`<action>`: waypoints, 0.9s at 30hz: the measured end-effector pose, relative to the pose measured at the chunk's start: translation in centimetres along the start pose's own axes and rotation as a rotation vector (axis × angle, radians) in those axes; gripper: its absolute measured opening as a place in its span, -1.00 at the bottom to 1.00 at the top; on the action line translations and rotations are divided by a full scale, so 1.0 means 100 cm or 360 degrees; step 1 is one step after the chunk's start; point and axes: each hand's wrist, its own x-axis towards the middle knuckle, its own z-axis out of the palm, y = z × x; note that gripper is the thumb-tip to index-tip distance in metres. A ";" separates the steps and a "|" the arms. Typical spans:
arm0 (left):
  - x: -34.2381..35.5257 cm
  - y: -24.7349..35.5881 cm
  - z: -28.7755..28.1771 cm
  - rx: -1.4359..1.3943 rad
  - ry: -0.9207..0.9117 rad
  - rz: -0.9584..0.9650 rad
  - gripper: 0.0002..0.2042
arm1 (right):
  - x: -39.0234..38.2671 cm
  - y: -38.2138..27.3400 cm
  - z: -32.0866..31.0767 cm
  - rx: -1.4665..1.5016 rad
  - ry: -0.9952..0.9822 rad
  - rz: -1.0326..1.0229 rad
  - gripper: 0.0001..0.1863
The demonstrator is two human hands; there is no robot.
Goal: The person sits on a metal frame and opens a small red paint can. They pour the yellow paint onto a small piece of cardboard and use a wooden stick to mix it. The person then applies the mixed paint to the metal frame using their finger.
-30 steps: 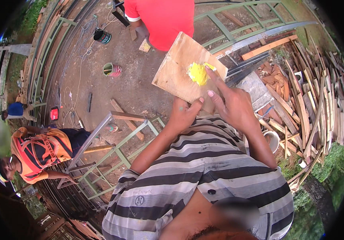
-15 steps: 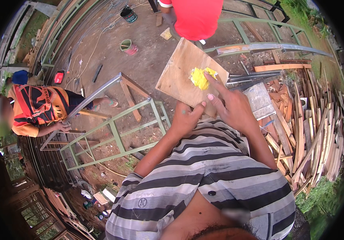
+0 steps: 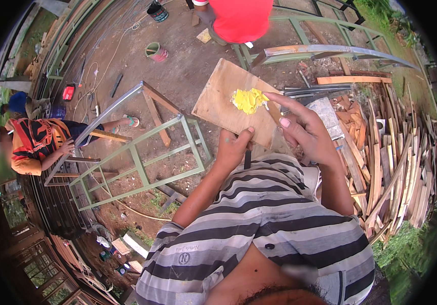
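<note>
Gripping the board (image 3: 216, 94) by its near edge in your left hand (image 3: 232, 147), hold it level under the yellow paste (image 3: 249, 101), with your right hand (image 3: 306, 128), its grip unclear, light at the paste's right side.

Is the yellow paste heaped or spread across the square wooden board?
Heaped: the lumpy yellow paste forms one patch on the mostly bare wooden board.
</note>
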 end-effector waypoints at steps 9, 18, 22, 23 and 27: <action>0.038 -0.061 0.017 -0.0343 0.0110 -0.0269 -0.77 | 0.023 0.019 -0.058 0.0244 0.0043 -0.0118 -0.40; 0.146 -0.257 -0.054 -0.1008 0.0100 -0.0366 -0.42 | 0.071 0.178 -0.093 0.0184 0.0649 -0.0398 -0.41; 0.189 -0.303 -0.078 -0.1016 0.0299 -0.0201 -0.35 | 0.102 0.251 -0.080 0.0066 0.0704 -0.0469 -0.37; 0.200 -0.317 -0.086 -0.1053 0.0288 -0.0177 -0.36 | 0.109 0.268 -0.077 0.0045 0.0715 -0.0491 -0.36; 0.264 -0.381 -0.137 -0.1162 0.0123 0.0012 -0.43 | 0.148 0.328 -0.076 0.0035 0.0778 -0.0785 -0.32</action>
